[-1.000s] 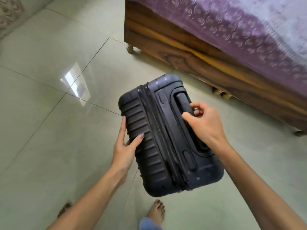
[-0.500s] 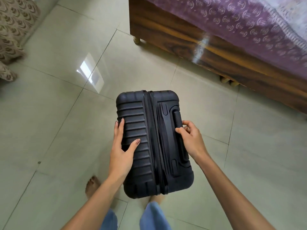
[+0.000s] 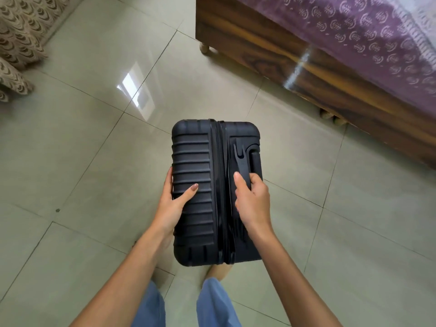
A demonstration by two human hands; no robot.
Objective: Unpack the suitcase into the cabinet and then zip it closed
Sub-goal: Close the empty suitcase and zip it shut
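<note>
A small black hard-shell suitcase (image 3: 203, 161) with a ribbed shell is held upright in front of me above the tiled floor. Its zip line runs down the middle and looks closed. My left hand (image 3: 174, 204) grips the ribbed left edge, thumb across the ribs. My right hand (image 3: 252, 201) is wrapped around the carry handle on the right half. No cabinet is in view.
A wooden bed frame (image 3: 271, 57) on small round feet, covered by a purple patterned sheet (image 3: 368, 36), fills the upper right. A beige patterned cushion or curtain (image 3: 21, 36) sits at the upper left. Glossy tiles (image 3: 94, 142) lie all around; my legs and feet are below the case.
The suitcase has swung from tilted to straight and come closer to my body. My right hand has closed fully around the handle. My view has shifted left, showing more of the beige fabric.
</note>
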